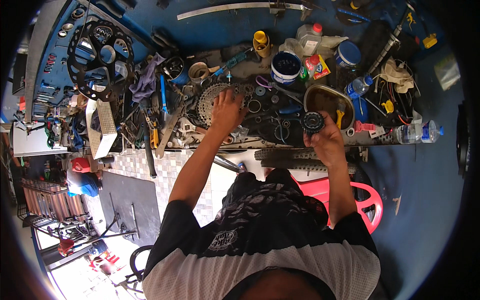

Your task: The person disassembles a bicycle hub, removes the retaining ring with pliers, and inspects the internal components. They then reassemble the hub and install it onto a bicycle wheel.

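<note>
A large grey bicycle cassette lies on the cluttered workbench. Across its right part rests my left hand, fingers stretched out and apart over the sprockets. My right hand is raised at the bench's front edge, thumb and fingers closed on a small round black sprocket with a toothed rim and a hole in its middle. Between the hands lie a metal ring, another ring-shaped part and pliers. Just behind the held sprocket stands a metal tray with brown liquid and a yellow-handled brush.
Behind are a blue-white tub, a red-capped bottle and a plastic water bottle. Wrenches and a rag crowd the left. Bicycle tyres and a red stool are below the bench edge.
</note>
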Available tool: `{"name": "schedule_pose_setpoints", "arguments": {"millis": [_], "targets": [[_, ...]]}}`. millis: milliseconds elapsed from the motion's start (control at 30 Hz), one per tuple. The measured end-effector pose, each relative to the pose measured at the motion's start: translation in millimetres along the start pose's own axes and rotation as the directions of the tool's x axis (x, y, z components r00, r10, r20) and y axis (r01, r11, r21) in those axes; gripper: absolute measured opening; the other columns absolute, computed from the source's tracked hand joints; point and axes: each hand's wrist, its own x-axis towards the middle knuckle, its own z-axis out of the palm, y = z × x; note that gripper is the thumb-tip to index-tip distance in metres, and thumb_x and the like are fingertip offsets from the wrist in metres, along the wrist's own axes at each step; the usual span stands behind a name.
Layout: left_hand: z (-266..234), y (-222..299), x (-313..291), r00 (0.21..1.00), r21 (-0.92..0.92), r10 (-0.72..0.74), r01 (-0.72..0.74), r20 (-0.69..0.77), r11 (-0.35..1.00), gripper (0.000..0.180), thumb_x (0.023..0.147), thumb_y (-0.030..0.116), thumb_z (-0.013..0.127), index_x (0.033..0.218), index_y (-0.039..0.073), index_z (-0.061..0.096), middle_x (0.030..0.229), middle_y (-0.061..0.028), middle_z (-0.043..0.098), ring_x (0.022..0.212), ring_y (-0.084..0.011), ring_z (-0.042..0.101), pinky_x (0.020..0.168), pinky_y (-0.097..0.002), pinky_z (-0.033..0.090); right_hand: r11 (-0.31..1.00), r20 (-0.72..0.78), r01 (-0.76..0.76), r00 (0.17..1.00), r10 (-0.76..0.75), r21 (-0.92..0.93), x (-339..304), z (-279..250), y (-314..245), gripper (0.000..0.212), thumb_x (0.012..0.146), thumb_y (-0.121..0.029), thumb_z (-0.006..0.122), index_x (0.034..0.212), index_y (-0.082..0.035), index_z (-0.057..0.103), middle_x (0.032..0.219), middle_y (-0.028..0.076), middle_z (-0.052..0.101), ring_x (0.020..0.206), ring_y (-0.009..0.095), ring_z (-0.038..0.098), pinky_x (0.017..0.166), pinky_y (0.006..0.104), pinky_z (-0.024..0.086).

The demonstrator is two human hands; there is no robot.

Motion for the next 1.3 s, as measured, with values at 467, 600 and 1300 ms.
{"name": "schedule_pose_setpoints", "arguments": {"millis": [467,600,1300], "targets": [[10.3,-41.2,56.7,0.991,0.097,0.031,-0.043,0.129,0.994,0.022,0.088,0.023,0.076,0.109,0.014,0.074,0.107,-0.0111,0.072,0.113,-0.0352,0.068,0.098,-0.0515,0.055,1.0,-0.099,-0.023,0.995,0.025,0.018,-4.3,-26.6,-13.0,0.064,0.091,-0.008,0.084,0.145,-0.005,0.05,0.114,0.008,0.069,0.091,0.02,0.068,0.073,0.0328,0.054],[-2.3,-62.5,42.3,0.996,0.062,-0.013,0.007,0.09,0.998,0.021,0.086,0.021,0.076,0.105,0.012,0.072,0.109,-0.0123,0.071,0.112,-0.0371,0.067,0.098,-0.0521,0.055,1.0,-0.07,-0.008,0.998,0.009,0.015,0.9,-34.8,-13.3,0.064,0.091,-0.01,0.084,0.145,-0.003,0.05,0.114,0.008,0.069,0.091,0.02,0.068,0.071,0.0324,0.054],[14.2,1.5,17.5,0.994,-0.002,-0.057,0.058,0.095,0.998,0.043,0.092,0.011,0.069,0.134,0.019,0.072,0.142,-0.0203,0.057,0.134,-0.0417,0.053,0.111,-0.0535,0.046,0.998,0.009,-0.056,0.998,0.056,0.025,25.3,-43.0,-12.4,0.066,0.093,-0.008,0.082,0.149,-0.005,0.048,0.12,0.011,0.069,0.094,0.022,0.069,0.076,0.0351,0.055]]}}
